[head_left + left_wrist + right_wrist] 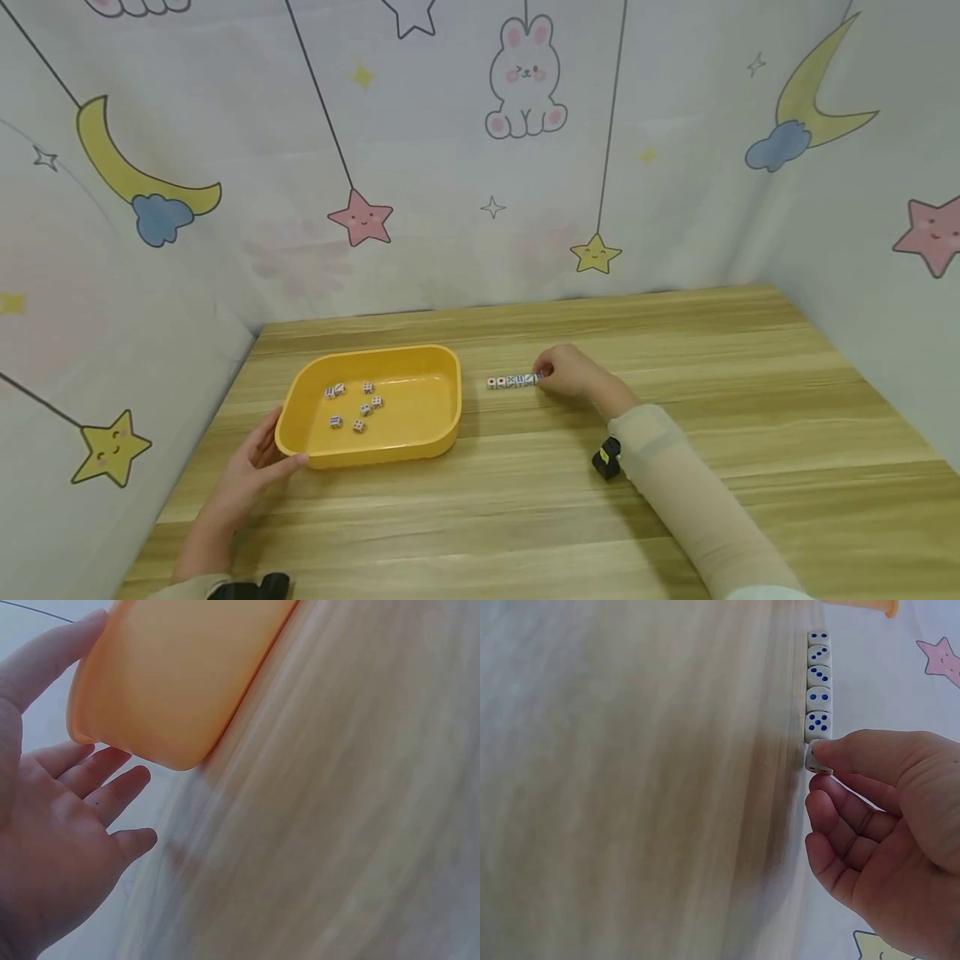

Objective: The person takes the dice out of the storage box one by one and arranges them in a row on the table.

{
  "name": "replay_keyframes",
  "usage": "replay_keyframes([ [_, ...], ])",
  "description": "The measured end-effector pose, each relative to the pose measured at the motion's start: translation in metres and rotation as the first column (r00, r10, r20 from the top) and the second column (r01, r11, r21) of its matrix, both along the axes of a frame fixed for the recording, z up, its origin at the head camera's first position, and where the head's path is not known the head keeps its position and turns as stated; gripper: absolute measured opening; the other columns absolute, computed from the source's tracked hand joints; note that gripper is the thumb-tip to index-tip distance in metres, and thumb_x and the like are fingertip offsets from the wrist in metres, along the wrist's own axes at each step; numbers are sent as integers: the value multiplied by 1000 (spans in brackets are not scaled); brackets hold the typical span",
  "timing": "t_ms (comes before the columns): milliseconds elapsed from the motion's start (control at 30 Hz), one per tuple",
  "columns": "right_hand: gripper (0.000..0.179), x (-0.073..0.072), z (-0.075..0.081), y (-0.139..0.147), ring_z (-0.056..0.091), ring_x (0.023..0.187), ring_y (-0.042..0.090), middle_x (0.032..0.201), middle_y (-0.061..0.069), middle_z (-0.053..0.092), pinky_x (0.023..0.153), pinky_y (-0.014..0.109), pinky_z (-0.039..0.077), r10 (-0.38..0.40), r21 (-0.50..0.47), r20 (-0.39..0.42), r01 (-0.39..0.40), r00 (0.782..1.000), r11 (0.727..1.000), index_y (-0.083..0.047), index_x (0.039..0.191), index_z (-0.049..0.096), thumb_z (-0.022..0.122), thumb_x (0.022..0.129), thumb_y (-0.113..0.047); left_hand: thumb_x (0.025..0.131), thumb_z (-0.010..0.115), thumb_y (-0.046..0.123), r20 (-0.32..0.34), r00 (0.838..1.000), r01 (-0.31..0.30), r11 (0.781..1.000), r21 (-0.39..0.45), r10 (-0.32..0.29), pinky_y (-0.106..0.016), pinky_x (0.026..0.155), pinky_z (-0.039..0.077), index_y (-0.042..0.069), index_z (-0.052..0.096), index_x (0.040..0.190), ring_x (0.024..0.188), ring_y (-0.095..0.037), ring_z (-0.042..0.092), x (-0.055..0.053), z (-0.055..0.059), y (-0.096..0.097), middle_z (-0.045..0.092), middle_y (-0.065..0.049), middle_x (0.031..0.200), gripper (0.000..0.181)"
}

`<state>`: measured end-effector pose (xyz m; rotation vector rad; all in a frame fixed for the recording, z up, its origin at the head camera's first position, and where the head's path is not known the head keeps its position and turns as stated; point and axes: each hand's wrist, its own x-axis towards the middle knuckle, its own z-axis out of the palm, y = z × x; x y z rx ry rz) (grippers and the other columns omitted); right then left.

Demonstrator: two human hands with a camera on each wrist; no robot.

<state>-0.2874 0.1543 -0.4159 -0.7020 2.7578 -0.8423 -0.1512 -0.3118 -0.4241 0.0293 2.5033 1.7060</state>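
The right hand point(573, 372) pinches one white die point(814, 761) between thumb and fingertips, its other fingers loosely bent; the die sits slightly tilted at the right end of a straight row of five dice point(819, 699), just beside the last one. The row lies on the wood-grain table point(517, 508), right of a yellow rectangular tray point(412, 408) in which seven loose dice point(366, 409) are scattered toward the left half. The left hand point(251, 467) is spread wide at the tray's near-left corner, thumb against the rim, fingers relaxed along its end, enclosing nothing.
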Motion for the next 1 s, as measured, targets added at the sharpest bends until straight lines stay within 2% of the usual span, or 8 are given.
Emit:
replay_keyframes([
  [167, 13, 1, -2, -2, 52, 74, 15, 79, 5, 62, 70, 29, 47, -6, 17, -2, 6, 1000, 1000, 2, 94, 70, 67, 84, -4, 93, 64, 12, -20, 1000, 3, 1000, 4, -2, 0, 89, 35, 3, 3, 155, 133, 1, 32, 2, -1, 0, 8, -23, 159, 87],
  [233, 12, 1, -2, -3, 51, 73, 15, 78, 4, 61, 69, 29, 46, -6, 17, -3, 6, 1000, 1000, 2, 94, 70, 67, 84, -4, 93, 64, 12, -25, 1000, 3, 1000, 6, -3, 0, 88, 36, 3, 4, 155, 128, 7, 34, 2, -1, -1, 8, -24, 159, 87],
  [300, 11, 2, -3, -3, 50, 72, 15, 77, 4, 60, 68, 29, 45, -7, 16, -3, 7, 1000, 1000, 2, 93, 70, 67, 85, -4, 93, 64, 12, -26, 1000, 2, 1000, 4, -2, 0, 89, 36, 3, 4, 155, 129, 5, 33, 2, -1, -1, 9, -23, 159, 87],
  [467, 11, 2, -2, -4, 49, 71, 14, 76, 3, 59, 67, 28, 44, -2, 15, -7, 2, 1000, 1000, 2, 93, 70, 67, 85, -5, 94, 64, 13, -14, 1000, 2, 1000, -8, -2, 0, 89, 35, 4, 3, 155, 140, -13, 29, 2, 0, -1, 8, -22, 159, 87],
  [700, 28, 0, 14, -1, 55, 82, 19, 90, 8, 64, 78, 35, 49, -57, 30, 28, 57, 998, 998, 4, 111, 67, 65, 86, -10, 93, 65, 12, -33, 999, -1, 1000, 3, 1, 0, 89, 36, 3, 5, 155, 123, 12, 35, 1, -1, 0, 10, -24, 158, 86],
  [800, 33, -4, 27, -3, 54, 81, 20, 89, 9, 63, 76, 35, 48, -49, 10, 38, 48, 998, 999, 7, 116, 64, 64, 90, -13, 93, 65, 11, -30, 1000, -3, 1000, 6, 3, 0, 89, 36, 3, 5, 155, 129, 4, 34, 1, -1, 0, 10, -24, 158, 86],
  [900, 35, -8, 40, -10, 54, 82, 20, 90, 10, 62, 76, 34, 48, -24, -35, 34, 25, 999, 999, 8, 118, 62, 64, 91, -14, 93, 65, 12, -17, 1000, -7, 1000, 0, 7, 0, 89, 35, 4, 4, 155, 140, -14, 29, 1, -1, 1, 9, -22, 159, 87],
  [1000, 35, -11, 53, -23, 57, 89, 21, 98, 11, 65, 80, 35, 50, -13, -64, 25, 15, 1000, 998, 5, 120, 62, 64, 93, -17, 93, 64, 12, -13, 1000, -6, 1000, -4, 6, 0, 89, 35, 4, 4, 155, 143, -25, 25, 1, 0, 1, 8, -22, 159, 87],
])
